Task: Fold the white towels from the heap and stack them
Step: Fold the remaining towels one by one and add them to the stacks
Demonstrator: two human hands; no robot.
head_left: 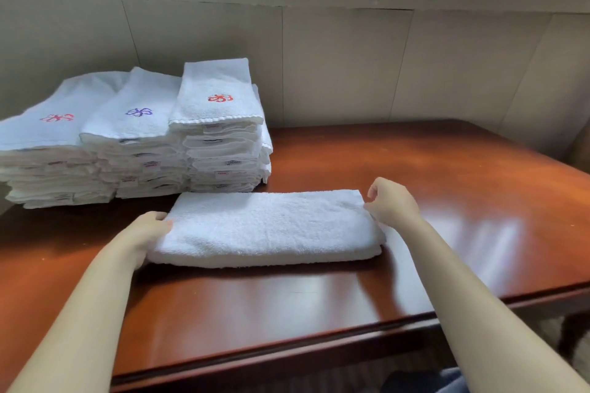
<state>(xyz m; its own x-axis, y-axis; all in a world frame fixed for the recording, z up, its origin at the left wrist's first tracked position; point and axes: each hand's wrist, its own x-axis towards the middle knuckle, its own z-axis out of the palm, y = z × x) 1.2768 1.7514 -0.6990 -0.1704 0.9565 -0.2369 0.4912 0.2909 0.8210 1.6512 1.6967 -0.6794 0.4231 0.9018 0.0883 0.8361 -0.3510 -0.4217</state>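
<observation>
Towel (268, 226), folded to a long strip, is laid on the worktop (447, 175), its long axis spanning from left hand (150, 226) to right hand (392, 201); each end is gripped by curled fingers. Stacks (220, 124) are set beyond the left hand, which is the nearer one.

Bare left hand (145, 230), right hand (394, 201); blue denim (424, 381).

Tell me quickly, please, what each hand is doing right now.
Left hand: grips the left end of the folded towel.
Right hand: fingers curled, pinching the same towel's right end.
</observation>
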